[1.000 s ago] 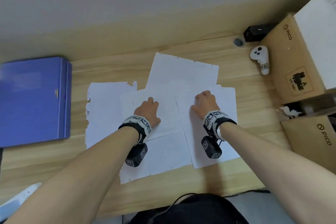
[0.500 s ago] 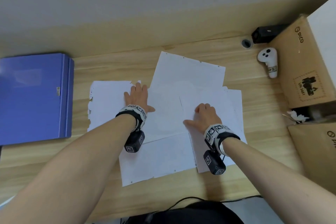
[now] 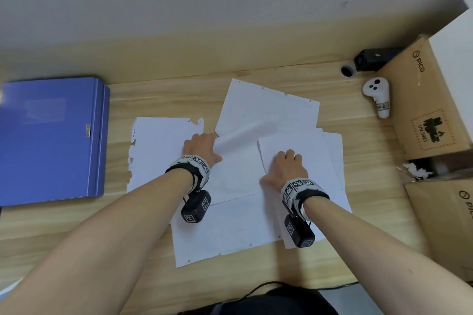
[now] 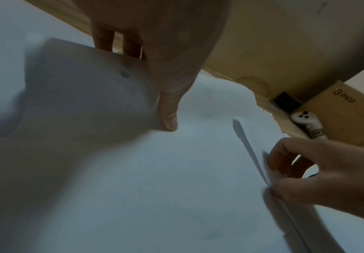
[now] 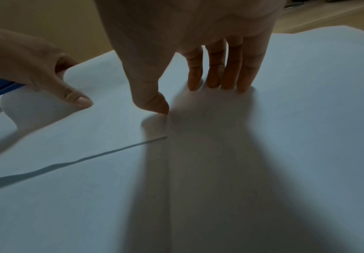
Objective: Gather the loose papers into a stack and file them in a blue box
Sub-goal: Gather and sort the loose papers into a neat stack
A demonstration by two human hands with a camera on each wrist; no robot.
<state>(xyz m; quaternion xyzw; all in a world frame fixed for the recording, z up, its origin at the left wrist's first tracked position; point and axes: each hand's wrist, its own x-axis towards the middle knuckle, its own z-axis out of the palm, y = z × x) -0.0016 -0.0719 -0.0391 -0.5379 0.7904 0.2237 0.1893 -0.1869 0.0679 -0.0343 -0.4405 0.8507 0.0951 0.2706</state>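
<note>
Several white paper sheets lie overlapping on the wooden desk (image 3: 153,233). A closed blue box (image 3: 51,140) lies flat at the far left. My left hand (image 3: 204,140) pinches the upper left edge of the middle sheet (image 3: 243,161), thumb on top, and that edge curls up off the desk. In the left wrist view its fingers (image 4: 105,41) sit behind the raised paper. My right hand (image 3: 281,163) presses its fingertips on the right sheet (image 3: 307,146), with the thumb at that sheet's raised left edge. A torn sheet (image 3: 158,148) lies untouched to the left.
Two PICO cardboard boxes (image 3: 422,100) (image 3: 445,225) stand along the right side. A white controller (image 3: 376,96), a black device (image 3: 371,59) and crumpled tissue (image 3: 417,170) sit near them. A wall runs close behind the desk, and a black cable (image 3: 256,289) hangs at the front edge.
My left hand, flat on the papers before, now grips the middle sheet's edge and has curled it upward. The right sheet's left edge has lifted at my right thumb.
</note>
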